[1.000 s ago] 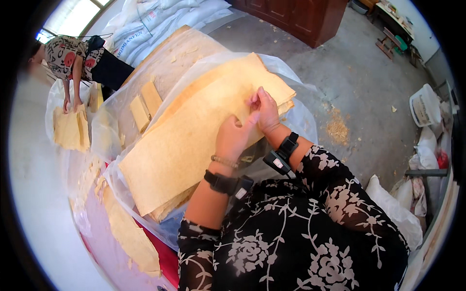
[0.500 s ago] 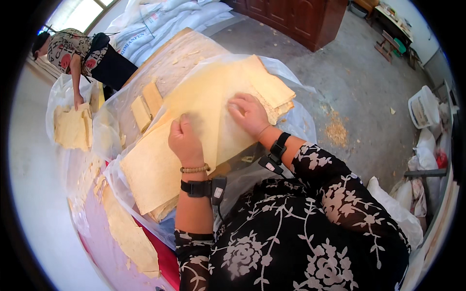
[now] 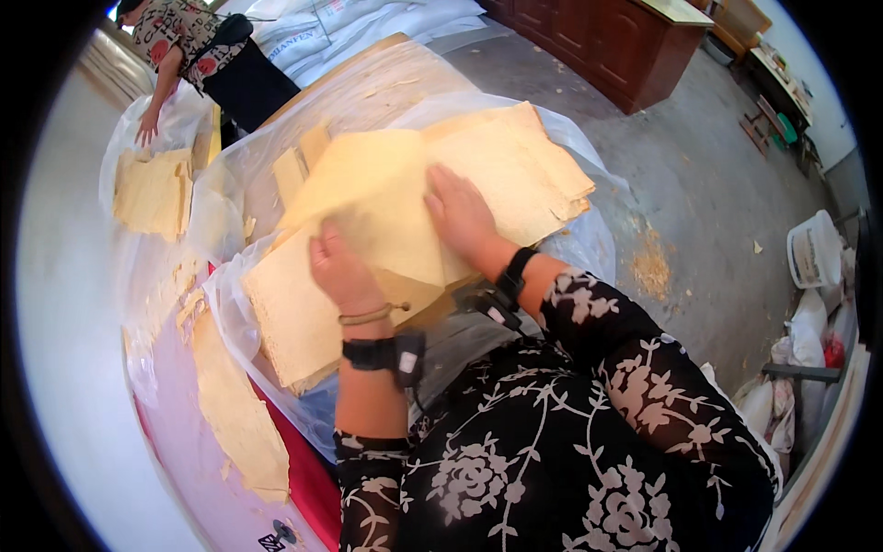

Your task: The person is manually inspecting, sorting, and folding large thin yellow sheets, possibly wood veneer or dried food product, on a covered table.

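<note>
A thin, pale-yellow sheet (image 3: 377, 166) lies across the middle of a stack of similar sheets, partly see-through at its lower edge. At its left side my left hand (image 3: 348, 269) has its fingers curled closed on the sheet, slightly smeared by motion. My right hand (image 3: 460, 216) rests on the sheet's right part, its fingers stretched out and lying flat. Stacked sheets show under my right hand (image 3: 515, 170) with rough, layered edges. More stacked sheets (image 3: 290, 313) reach out beyond my left hand. Clear plastic film (image 3: 589, 248) surrounds the stack.
Narrow folded yellow pieces (image 3: 291, 175) lie behind the stack on the board (image 3: 395, 69). At the far left a co-worker (image 3: 175, 46) reaches toward a bagged pile of sheets (image 3: 152, 193). A long loose strip (image 3: 239, 409) lies at left; crumbs (image 3: 651, 262) litter the floor.
My right hand has gone from curled fingers to stretched ones lying on the sheet. The sheet's right part now lies lower over the stack. The co-worker's hand has lifted off the bagged pile.
</note>
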The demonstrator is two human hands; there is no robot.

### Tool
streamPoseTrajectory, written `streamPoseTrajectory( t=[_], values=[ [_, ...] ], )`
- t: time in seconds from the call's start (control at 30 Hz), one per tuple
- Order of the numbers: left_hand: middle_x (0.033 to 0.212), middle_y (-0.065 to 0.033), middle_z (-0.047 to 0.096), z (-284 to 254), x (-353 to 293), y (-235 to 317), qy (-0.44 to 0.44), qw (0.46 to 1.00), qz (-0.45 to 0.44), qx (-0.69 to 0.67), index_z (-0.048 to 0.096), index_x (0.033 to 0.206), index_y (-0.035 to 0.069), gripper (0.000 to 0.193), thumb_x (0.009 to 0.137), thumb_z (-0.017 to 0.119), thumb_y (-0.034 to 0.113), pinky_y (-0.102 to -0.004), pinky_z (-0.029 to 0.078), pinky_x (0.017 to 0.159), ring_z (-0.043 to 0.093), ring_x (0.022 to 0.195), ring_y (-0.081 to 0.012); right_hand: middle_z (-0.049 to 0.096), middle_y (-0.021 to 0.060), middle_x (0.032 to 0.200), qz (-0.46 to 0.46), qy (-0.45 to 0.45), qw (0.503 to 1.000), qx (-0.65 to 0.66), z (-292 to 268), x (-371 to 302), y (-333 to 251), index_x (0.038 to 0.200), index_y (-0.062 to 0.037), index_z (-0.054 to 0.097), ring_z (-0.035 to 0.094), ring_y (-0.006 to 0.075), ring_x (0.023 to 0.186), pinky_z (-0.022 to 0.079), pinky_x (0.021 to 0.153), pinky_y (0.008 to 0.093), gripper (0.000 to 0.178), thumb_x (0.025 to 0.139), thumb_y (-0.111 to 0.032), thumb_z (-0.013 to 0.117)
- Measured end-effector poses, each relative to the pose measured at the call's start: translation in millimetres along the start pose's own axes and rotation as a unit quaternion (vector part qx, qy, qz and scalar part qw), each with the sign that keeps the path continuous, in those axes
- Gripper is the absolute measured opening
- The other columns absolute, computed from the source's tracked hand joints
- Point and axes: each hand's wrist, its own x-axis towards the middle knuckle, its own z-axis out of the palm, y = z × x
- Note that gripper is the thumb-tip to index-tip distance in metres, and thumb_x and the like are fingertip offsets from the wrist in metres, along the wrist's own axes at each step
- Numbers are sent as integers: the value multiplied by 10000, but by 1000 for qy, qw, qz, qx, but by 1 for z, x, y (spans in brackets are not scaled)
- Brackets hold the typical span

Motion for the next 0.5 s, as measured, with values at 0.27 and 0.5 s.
streamPoseTrajectory(
  t=[0.27, 0.5],
  values=[
    [1030, -137, 658, -116, 31, 34, 127, 966, 57, -219, 580, 1031, -47, 316, 1011, 518, 262, -336, 545, 791, 652, 932, -218, 369, 218, 1509, -23, -107, 975, -191, -6, -2, -12, 1407, -141, 497, 309, 385, 1413, 202, 1147, 576, 539, 961, -443, 506],
    [1087, -152, 649, -156, 39, 25, 199, 954, 14, -222, 567, 1114, -60, 332, 1009, 516, 250, -362, 549, 843, 651, 989, -238, 370, 212, 1511, 36, -181, 949, -256, -11, 7, -40, 1388, -87, 502, 303, 366, 1427, 217, 1153, 570, 540, 972, -432, 491]
  ],
)
